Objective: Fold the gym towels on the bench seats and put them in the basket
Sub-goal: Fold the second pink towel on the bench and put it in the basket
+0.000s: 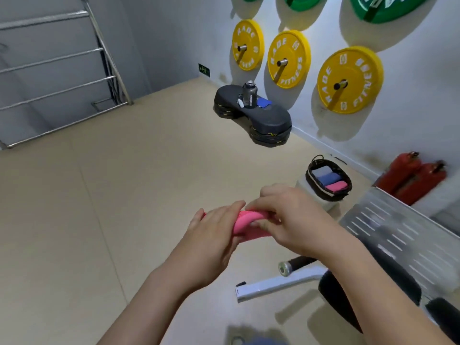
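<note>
Beige floor (99, 207), yellow plates (288, 59) (green plates (388, 8) above), left hand (214, 232) and right hand (291, 220) gripping pink towel (249, 221)

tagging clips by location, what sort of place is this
Most likely a gym: yellow weight plates hang on wall pegs, black step platforms sit stacked on the floor, and a padded bench shows at lower right.

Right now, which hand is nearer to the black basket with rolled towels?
Right. The right hand grips the pink towel short of the basket; the left hand grips the towel's other end, farther from it.
</note>
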`<control>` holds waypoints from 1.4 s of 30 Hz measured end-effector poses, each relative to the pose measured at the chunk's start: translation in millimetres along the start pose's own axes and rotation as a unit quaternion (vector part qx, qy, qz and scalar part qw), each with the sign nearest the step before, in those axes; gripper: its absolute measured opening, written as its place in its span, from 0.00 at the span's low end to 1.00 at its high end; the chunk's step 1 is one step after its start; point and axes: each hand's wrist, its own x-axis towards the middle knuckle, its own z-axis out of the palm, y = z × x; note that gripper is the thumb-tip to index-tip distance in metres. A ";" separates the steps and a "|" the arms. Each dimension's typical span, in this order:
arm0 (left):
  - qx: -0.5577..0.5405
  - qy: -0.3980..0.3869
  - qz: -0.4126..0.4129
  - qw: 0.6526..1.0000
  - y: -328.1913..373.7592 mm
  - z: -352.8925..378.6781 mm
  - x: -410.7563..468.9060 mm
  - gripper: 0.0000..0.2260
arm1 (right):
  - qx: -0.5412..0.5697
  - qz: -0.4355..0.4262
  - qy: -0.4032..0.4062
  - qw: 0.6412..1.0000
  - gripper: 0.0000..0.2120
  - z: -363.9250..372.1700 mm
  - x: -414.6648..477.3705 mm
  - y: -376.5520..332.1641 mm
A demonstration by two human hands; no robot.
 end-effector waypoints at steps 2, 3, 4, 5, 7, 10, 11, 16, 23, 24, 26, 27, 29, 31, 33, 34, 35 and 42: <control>-0.028 -0.002 0.020 0.999 -37.2 -13.6 26.5 0.19 | 0.024 0.045 0.027 0.998 0.11 -2.0 33.2 19.8; -0.041 0.003 0.027 0.999 -55.3 -19.9 40.7 0.17 | 0.039 0.068 0.037 0.996 0.10 -0.5 49.1 29.6; -0.059 0.011 0.031 0.998 -73.4 -25.8 56.0 0.16 | 0.054 0.090 0.045 0.993 0.09 2.5 64.8 38.5; -0.085 0.017 0.032 0.996 -91.5 -31.6 72.5 0.15 | 0.071 0.111 0.056 0.990 0.09 7.6 80.7 47.1; -0.148 0.019 0.035 0.988 -125.8 -41.9 108.3 0.14 | 0.102 0.160 0.078 0.979 0.08 20.4 112.3 62.1; -0.208 0.020 0.064 0.976 -176.6 -53.3 162.2 0.13 | 0.092 0.232 0.070 0.966 0.09 37.4 156.1 73.3; -0.211 0.009 0.084 0.974 -191.6 -56.8 179.9 0.13 | 0.060 0.247 0.048 0.966 0.09 42.9 170.5 73.1; -0.169 -0.100 0.181 0.964 -223.2 -61.7 268.5 0.12 | -0.028 0.297 -0.030 0.954 0.15 58.3 233.4 67.3; -0.308 -0.157 0.188 0.919 -196.8 -57.0 394.6 0.15 | 0.061 0.391 0.116 0.911 0.12 37.3 262.7 144.5; -0.327 -0.149 0.175 0.917 -189.9 -53.2 415.4 0.19 | 0.083 0.414 0.149 0.894 0.10 34.0 263.4 161.0; -0.375 -0.166 0.128 0.903 -174.5 -44.6 457.8 0.30 | 0.173 0.461 0.241 0.836 0.06 28.3 265.5 196.2; -0.411 -0.190 0.094 0.887 -166.7 -36.6 479.4 0.35 | 0.232 0.475 0.295 0.796 0.05 25.7 267.1 215.5; -0.461 -0.261 0.040 0.847 -148.8 -13.4 517.5 0.40 | 0.344 0.485 0.398 0.698 0.03 20.1 270.2 255.9; -0.460 -0.335 0.016 0.822 -129.2 15.2 548.3 0.42 | 0.433 0.489 0.473 0.591 0.05 14.6 273.3 298.2; -0.448 -0.355 -0.002 0.821 -112.1 45.3 575.9 0.36 | 0.462 0.509 0.504 0.522 0.06 12.2 275.8 342.7; -0.449 -0.349 -0.015 0.823 -104.4 59.4 590.4 0.32 | 0.462 0.525 0.506 0.505 0.06 11.2 276.2 365.2; -0.452 -0.341 -0.031 0.824 -97.3 73.0 606.1 0.29 | 0.468 0.538 0.502 0.490 0.06 9.9 276.5 386.7; -0.398 -0.392 -0.078 0.826 -83.1 179.1 726.4 0.29 | 0.504 0.591 0.436 0.455 0.07 26.3 269.2 530.9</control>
